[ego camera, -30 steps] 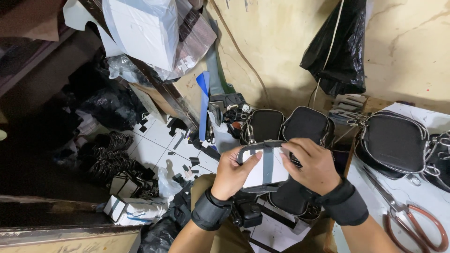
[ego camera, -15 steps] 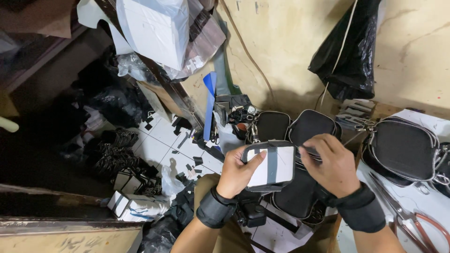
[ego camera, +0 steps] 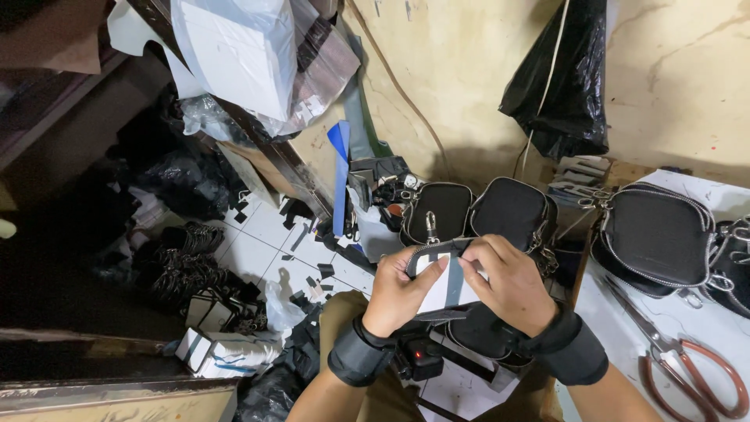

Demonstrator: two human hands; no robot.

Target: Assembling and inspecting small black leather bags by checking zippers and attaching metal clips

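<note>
I hold a small black zip pouch (ego camera: 437, 252) in front of me, with a white and grey card (ego camera: 442, 289) against its open side. My left hand (ego camera: 402, 293) grips the pouch and card from the left. My right hand (ego camera: 500, 281) covers the right side, with its fingers on the card's top edge. Both wrists wear black bands. The zipper pull (ego camera: 429, 228) sticks up above the pouch.
Two finished black pouches (ego camera: 512, 209) stand behind my hands, and another (ego camera: 658, 234) lies on the white table (ego camera: 703, 328) at right beside red-handled scissors (ego camera: 687, 367). A black plastic bag (ego camera: 566, 86) hangs on the wall. Scraps, straps and boxes (ego camera: 211, 355) litter the tiled floor at left.
The view has shifted slightly. My right hand's fingers have moved up over the card's top edge, and the pouch sits a little more upright between my hands.
</note>
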